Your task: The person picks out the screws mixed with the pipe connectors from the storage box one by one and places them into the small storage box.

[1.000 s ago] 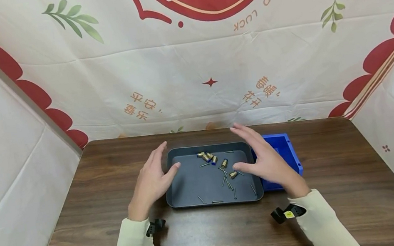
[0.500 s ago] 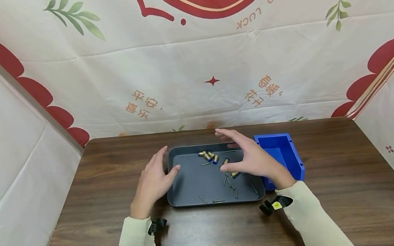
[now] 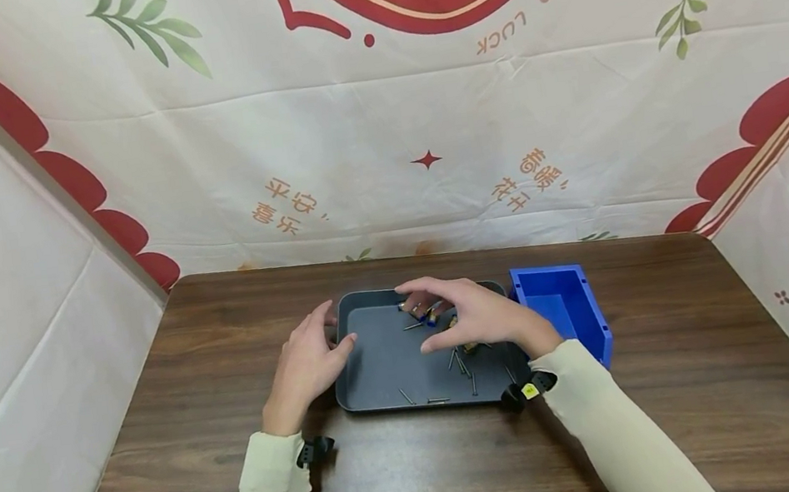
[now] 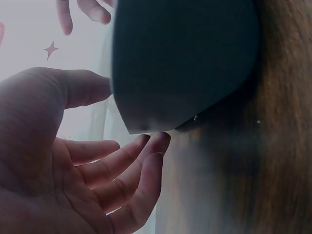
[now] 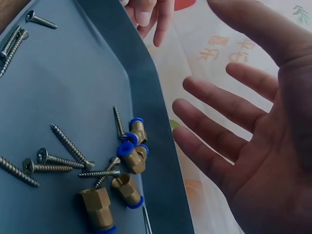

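Observation:
A dark grey tray lies on the table, holding loose screws and several brass fittings with blue collars. My left hand stays by the tray's left end with fingers spread. Seen from the left wrist, its thumb is right at the rim and its fingertips come close to the tray's corner. Over the tray's right half hovers my right hand, palm inward, thumb apart from the fingers, nothing between them. It partly hides the fittings in the head view.
Just right of the tray stands a blue plastic bin, partly behind the right forearm. The brown wooden table reaches back to a white printed cloth, with cloth walls on both sides.
My right hand has moved left, from the tray's right edge by the bin to over the fittings and screws. The left hand has hardly moved.

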`<state>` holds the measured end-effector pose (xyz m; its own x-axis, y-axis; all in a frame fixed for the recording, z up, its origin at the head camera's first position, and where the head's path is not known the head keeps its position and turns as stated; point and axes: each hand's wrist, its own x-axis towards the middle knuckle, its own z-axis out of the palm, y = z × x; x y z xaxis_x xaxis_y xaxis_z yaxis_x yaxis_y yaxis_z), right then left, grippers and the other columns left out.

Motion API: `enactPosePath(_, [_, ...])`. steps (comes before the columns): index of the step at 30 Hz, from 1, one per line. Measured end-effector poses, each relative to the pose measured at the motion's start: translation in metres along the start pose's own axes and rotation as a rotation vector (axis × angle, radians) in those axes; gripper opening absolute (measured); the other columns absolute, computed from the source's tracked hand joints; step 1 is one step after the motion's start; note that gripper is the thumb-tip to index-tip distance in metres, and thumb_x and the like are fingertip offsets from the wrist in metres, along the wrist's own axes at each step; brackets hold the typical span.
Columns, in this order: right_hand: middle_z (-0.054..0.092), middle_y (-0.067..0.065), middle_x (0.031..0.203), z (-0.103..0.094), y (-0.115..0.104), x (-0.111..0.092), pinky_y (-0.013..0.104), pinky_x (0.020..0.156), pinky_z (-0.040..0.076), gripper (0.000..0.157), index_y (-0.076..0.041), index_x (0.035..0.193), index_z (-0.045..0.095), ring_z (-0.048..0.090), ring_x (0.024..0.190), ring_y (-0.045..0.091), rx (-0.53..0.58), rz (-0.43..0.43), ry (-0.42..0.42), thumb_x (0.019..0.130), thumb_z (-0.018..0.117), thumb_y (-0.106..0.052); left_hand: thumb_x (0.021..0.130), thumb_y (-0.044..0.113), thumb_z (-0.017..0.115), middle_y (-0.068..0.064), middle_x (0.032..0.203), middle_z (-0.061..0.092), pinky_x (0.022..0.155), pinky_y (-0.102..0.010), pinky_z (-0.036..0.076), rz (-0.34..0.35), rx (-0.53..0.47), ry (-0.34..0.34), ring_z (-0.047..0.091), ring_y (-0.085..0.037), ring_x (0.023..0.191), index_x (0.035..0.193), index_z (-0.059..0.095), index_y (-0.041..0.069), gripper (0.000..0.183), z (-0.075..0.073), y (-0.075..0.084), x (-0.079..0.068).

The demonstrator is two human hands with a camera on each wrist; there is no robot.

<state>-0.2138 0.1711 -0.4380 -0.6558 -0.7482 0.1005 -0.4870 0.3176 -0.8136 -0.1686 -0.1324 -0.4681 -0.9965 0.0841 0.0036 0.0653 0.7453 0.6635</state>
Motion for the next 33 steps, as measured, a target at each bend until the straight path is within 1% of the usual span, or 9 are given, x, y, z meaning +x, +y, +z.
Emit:
enactPosePath(3, [0.069, 0.017, 0.141, 0.002, 0.002, 0.005, 0.058, 0.104, 0.055, 0.078, -0.009, 0.161, 0.052, 0.065, 0.128, 0.038, -0.020, -0.002, -0.033, 0.094, 0.090, -0.020, 0.102, 0.028, 0.077, -0.014, 0.135, 0.073, 0.088, -0.051, 0.059, -0.007, 0.006, -0.004, 0.075, -0.027, 0.102, 0.161, 0.050, 0.000, 0.071, 0.001, -0.002, 0.001])
enactPosePath(6, [0.071, 0.017, 0.138, 0.004, 0.004, 0.008, 0.055, 0.103, 0.056, 0.070, -0.009, 0.158, 0.057, 0.068, 0.124, 0.036, -0.040, -0.001, -0.073, 0.095, 0.088, -0.018, 0.103, 0.028, 0.076, -0.015, 0.132, 0.075, 0.091, -0.053, 0.059, -0.009, 0.017, -0.015, 0.075, -0.029, 0.106, 0.160, 0.052, 0.000, 0.069, 0.002, -0.004, 0.001])
enactPosePath(10, [0.071, 0.018, 0.138, 0.006, 0.004, 0.014, 0.053, 0.103, 0.056, 0.065, -0.005, 0.154, 0.061, 0.069, 0.123, 0.037, -0.046, 0.013, -0.133, 0.096, 0.087, -0.016, 0.102, 0.029, 0.076, -0.015, 0.128, 0.076, 0.096, -0.056, 0.057, -0.008, 0.026, -0.023, 0.074, -0.032, 0.112, 0.160, 0.052, 0.000, 0.068, 0.002, -0.005, 0.001])
enactPosePath(13, [0.070, 0.019, 0.139, 0.008, 0.006, 0.017, 0.053, 0.103, 0.056, 0.062, -0.001, 0.151, 0.062, 0.069, 0.123, 0.038, -0.044, 0.022, -0.165, 0.095, 0.087, -0.014, 0.102, 0.028, 0.076, -0.014, 0.126, 0.077, 0.095, -0.056, 0.057, -0.005, 0.028, -0.021, 0.074, -0.033, 0.110, 0.159, 0.053, 0.000, 0.067, 0.002, -0.005, 0.001])
enactPosePath(16, [0.071, 0.018, 0.137, 0.011, 0.008, 0.021, 0.052, 0.102, 0.057, 0.061, 0.000, 0.150, 0.063, 0.070, 0.121, 0.035, -0.055, 0.021, -0.179, 0.095, 0.086, -0.013, 0.102, 0.028, 0.076, -0.014, 0.124, 0.077, 0.092, -0.055, 0.058, -0.001, 0.031, -0.021, 0.074, -0.032, 0.108, 0.158, 0.055, 0.000, 0.066, 0.003, -0.006, 0.002])
enactPosePath(20, [0.071, 0.015, 0.135, 0.014, 0.012, 0.024, 0.052, 0.101, 0.057, 0.060, 0.000, 0.148, 0.064, 0.070, 0.120, 0.031, -0.051, 0.019, -0.199, 0.094, 0.087, -0.011, 0.103, 0.027, 0.075, -0.013, 0.125, 0.076, 0.090, -0.054, 0.058, -0.004, 0.036, -0.027, 0.073, -0.031, 0.105, 0.158, 0.056, 0.001, 0.064, 0.004, -0.006, 0.002])
enactPosePath(25, [0.071, 0.011, 0.135, 0.020, 0.017, 0.029, 0.052, 0.101, 0.057, 0.061, -0.002, 0.149, 0.065, 0.070, 0.119, 0.027, -0.025, 0.044, -0.258, 0.093, 0.086, -0.006, 0.102, 0.025, 0.075, -0.013, 0.127, 0.074, 0.089, -0.053, 0.058, -0.007, 0.038, -0.032, 0.072, -0.031, 0.101, 0.156, 0.058, 0.001, 0.061, 0.004, -0.006, 0.001])
enactPosePath(29, [0.072, 0.009, 0.137, 0.024, 0.019, 0.032, 0.047, 0.100, 0.058, 0.059, -0.005, 0.148, 0.067, 0.070, 0.119, 0.026, -0.016, 0.061, -0.315, 0.092, 0.086, -0.004, 0.102, 0.024, 0.074, -0.012, 0.124, 0.075, 0.088, -0.052, 0.058, -0.004, 0.039, -0.033, 0.072, -0.030, 0.100, 0.154, 0.060, 0.002, 0.058, 0.005, -0.007, 0.001])
enactPosePath(33, [0.072, 0.008, 0.135, 0.025, 0.019, 0.035, 0.042, 0.098, 0.058, 0.055, -0.006, 0.145, 0.070, 0.070, 0.116, 0.026, -0.001, 0.069, -0.352, 0.091, 0.086, -0.003, 0.102, 0.023, 0.074, -0.011, 0.122, 0.075, 0.087, -0.052, 0.058, -0.004, 0.044, -0.038, 0.072, -0.029, 0.098, 0.154, 0.061, 0.002, 0.057, 0.005, -0.006, 0.001])
